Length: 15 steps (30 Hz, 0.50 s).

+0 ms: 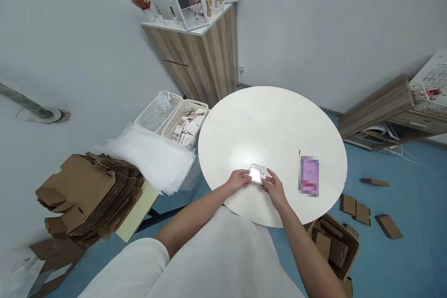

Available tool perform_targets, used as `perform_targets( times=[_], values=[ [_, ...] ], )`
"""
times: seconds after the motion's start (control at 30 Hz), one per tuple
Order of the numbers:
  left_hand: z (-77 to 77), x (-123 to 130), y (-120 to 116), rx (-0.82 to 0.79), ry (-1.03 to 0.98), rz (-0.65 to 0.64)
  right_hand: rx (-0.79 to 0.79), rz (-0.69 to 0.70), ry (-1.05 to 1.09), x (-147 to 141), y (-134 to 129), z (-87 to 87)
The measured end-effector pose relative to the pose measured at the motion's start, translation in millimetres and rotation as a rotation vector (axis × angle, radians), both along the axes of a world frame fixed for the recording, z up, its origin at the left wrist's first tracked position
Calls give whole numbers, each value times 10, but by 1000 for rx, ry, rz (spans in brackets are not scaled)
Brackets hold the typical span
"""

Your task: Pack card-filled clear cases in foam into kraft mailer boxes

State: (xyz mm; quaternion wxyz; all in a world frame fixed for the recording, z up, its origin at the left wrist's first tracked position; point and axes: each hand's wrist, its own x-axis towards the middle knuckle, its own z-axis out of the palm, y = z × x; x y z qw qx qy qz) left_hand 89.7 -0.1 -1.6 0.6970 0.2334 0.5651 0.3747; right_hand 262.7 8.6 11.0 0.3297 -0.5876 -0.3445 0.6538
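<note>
A small clear, shiny packet or case [257, 173] is held just above or on the white round table [272, 121], near its front edge. My left hand [239, 180] grips its left side with the fingers closed on the edge. On the right side my right hand [274, 188] holds it between thumb and fingers. What lies inside the clear case is too small to tell. To the right on the table lies a pink and purple item [309, 176], blurred into blocks.
Left of the table are a basket of clear packets [148, 118], a basket of printed cards [167, 129], white sheets [157, 158] and stacked flat cardboard [87, 191]. An open carton of brown boxes [353, 253] stands at the lower right. Behind is a wooden cabinet [220, 51].
</note>
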Motion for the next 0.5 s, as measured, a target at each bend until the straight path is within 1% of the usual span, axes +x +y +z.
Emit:
perform_targets(
  times=[0.1, 0.2, 0.37, 0.5],
  values=[
    [-32, -41, -29, 40, 22, 6, 9, 9, -13, -55, 31, 7],
    [-21, -93, -32, 53, 58, -4, 6, 22, -19, -121, 62, 9],
    [23, -209, 18, 74, 138, -35, 11, -4, -41, -278, 89, 12],
    [-1, -353, 58, 121, 216, -66, 27, -20, -80, -453, 99, 9]
  ],
)
